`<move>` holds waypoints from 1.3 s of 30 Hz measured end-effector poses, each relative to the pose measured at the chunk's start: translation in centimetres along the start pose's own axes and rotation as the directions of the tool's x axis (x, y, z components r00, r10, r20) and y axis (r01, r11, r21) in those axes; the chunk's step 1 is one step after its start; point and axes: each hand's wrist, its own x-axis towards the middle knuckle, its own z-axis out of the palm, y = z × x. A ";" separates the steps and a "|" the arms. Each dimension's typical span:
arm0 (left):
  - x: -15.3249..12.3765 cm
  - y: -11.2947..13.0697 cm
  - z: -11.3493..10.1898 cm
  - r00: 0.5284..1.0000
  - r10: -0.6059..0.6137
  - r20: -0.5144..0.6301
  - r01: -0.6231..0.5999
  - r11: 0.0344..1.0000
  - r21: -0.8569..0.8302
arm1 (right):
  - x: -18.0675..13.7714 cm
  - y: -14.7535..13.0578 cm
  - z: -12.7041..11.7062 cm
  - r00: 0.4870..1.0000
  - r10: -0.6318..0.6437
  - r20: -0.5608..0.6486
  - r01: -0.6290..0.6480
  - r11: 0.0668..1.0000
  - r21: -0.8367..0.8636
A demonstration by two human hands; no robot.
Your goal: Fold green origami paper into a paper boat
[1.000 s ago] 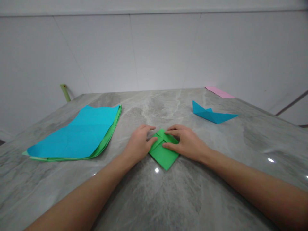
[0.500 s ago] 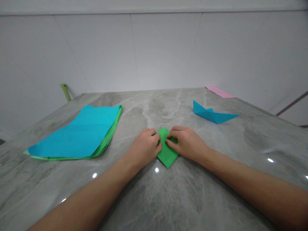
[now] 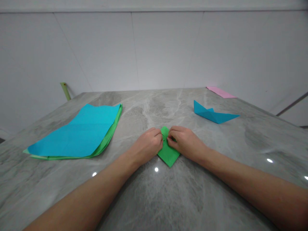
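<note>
A folded green paper (image 3: 169, 155) lies as a diamond on the grey marbled table, one corner pointing towards me. At its left edge is my left hand (image 3: 150, 144), fingers curled closed on the paper. My right hand (image 3: 184, 139) pinches the paper's upper right part, thumb and fingertips together. The fingertips of both hands nearly meet over the upper half of the paper. Part of each side edge is hidden under the fingers.
On the left lies a stack of blue and green paper sheets (image 3: 77, 134). A blue paper boat (image 3: 214, 115) sits at the back right, with a pink paper (image 3: 222, 92) behind it at the table edge. A white wall (image 3: 158, 51) rises behind the table.
My fingertips have drawn closer together over the green paper. My right thumb and fingers, slightly apart before, are now pinched. The paper's near corner has shifted slightly right.
</note>
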 end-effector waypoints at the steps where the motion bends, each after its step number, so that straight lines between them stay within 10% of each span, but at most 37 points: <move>1: 0.0 0.0 0.0 1.000 -0.001 -0.008 0.001 1.000 -0.019 | 0.0 0.0 0.1 1.000 -0.018 -0.014 0.018 1.000 0.004; 39: -0.2 0.2 -0.4 0.993 -0.116 0.013 0.116 0.963 -0.244 | -0.3 0.0 -1.1 0.982 -0.167 0.093 0.156 0.981 0.113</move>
